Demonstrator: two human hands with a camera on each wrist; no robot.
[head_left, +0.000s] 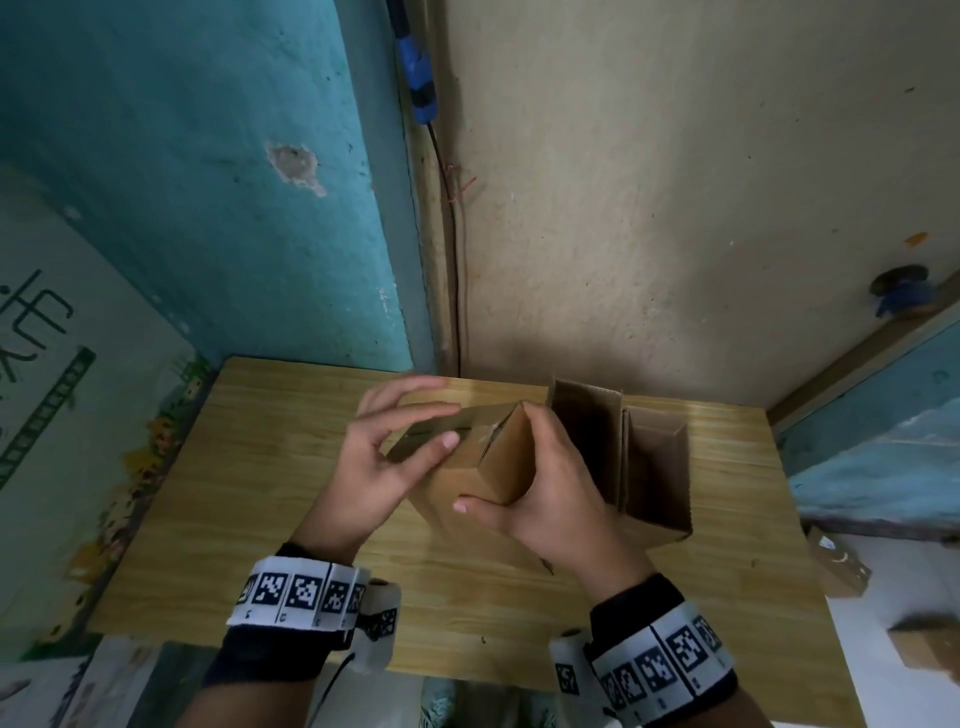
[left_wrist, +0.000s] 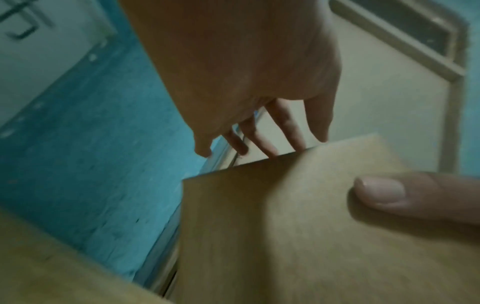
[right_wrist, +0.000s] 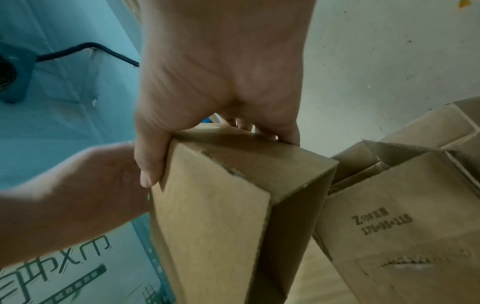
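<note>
A plain brown cardboard box (head_left: 441, 480) stands upright on the middle of the wooden table (head_left: 260, 493). My right hand (head_left: 493, 460) grips its right side: the thumb lies on the near face and the fingers hook over the far top corner. The right wrist view shows that grip (right_wrist: 218, 158) across the folded end of the box (right_wrist: 215, 216). My left hand (head_left: 449, 421) hovers spread over the top flaps, its thumb tip touching one flap. In the left wrist view its straight fingers (left_wrist: 291, 133) reach the far edge of the box (left_wrist: 272, 236).
Two open-topped cardboard boxes (head_left: 654, 467) stand just right of the held one, the nearer one printed with numbers (right_wrist: 384, 226). The table sits in a corner between a blue wall and a beige wall (head_left: 675, 208). More small boxes (head_left: 841, 571) lie on the floor at the right.
</note>
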